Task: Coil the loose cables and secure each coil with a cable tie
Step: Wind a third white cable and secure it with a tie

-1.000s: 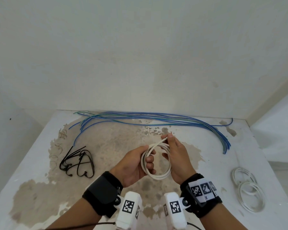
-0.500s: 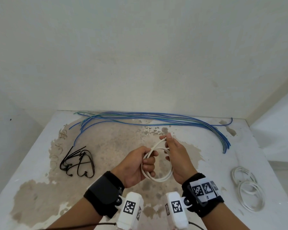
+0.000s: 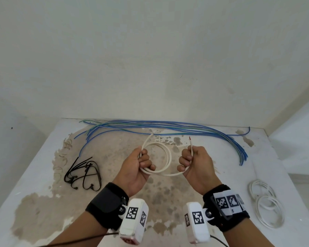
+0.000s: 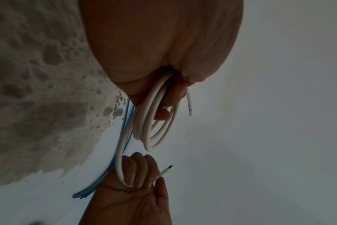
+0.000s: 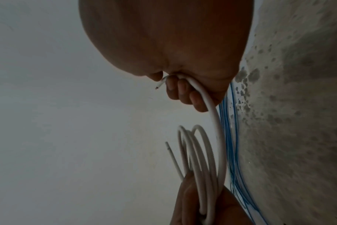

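A white cable [image 3: 165, 154] is looped into a coil above the middle of the table. My left hand [image 3: 140, 164] grips the coil's left side, fingers curled round its turns [image 4: 154, 121], and one short end sticks up from the fist. My right hand [image 3: 190, 160] holds the other end in a fist to the right of the coil; the red-tipped tip [image 3: 190, 139] pokes up above it. The right wrist view shows the strand [image 5: 215, 118] running from my fingers to the coil. Black cable ties [image 3: 84, 172] lie on the table to the left.
A bundle of loose blue cables [image 3: 168, 128] runs along the table's far edge and curves down at the right [image 3: 241, 152]. Two coiled white cables [image 3: 266, 205] lie at the near right. The stained white table [image 3: 43, 202] stands against a wall.
My right hand has moved right, away from the coil, drawing the cable's free end out with it. The coil has opened wider, and my left hand still grips it.
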Available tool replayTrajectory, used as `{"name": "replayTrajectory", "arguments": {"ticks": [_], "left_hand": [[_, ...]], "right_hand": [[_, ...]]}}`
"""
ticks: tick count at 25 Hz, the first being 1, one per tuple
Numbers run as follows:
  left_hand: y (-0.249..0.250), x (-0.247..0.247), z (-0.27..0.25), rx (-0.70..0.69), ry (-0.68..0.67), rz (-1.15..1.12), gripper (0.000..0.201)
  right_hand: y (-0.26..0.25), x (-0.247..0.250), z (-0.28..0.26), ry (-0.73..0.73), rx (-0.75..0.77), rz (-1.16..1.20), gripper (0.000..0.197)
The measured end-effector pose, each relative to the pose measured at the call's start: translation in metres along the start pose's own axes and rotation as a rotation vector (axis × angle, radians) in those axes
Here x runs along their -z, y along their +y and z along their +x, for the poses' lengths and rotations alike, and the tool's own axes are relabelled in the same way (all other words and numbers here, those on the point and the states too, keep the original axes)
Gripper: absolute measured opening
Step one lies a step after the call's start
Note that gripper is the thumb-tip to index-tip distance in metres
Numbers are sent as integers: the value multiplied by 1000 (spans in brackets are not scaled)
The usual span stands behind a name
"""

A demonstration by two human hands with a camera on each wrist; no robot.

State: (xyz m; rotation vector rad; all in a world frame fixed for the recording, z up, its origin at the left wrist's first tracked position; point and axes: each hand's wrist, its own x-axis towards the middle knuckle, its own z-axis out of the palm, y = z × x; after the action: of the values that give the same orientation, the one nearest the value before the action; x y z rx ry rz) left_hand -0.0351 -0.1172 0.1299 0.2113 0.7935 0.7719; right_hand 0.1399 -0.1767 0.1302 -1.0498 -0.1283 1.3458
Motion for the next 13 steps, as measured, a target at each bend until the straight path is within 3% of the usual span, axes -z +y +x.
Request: {"name": "replayTrajectory", "arguments": {"ticks": [3, 7, 9, 13], "left_hand": [[0, 1, 1, -9, -5, 41, 34], [0, -1, -3, 44, -20, 268, 32], [0, -4, -6, 66, -15, 398, 33], [1, -9, -9, 82, 19, 583, 34]], "right_hand": [[-2, -6, -2, -82, 123, -183, 21], [0, -5, 1, -89, 396, -747, 8], [3, -3, 3, -98, 508, -919, 7], [20, 10, 9, -76, 863, -1328, 9]]}}
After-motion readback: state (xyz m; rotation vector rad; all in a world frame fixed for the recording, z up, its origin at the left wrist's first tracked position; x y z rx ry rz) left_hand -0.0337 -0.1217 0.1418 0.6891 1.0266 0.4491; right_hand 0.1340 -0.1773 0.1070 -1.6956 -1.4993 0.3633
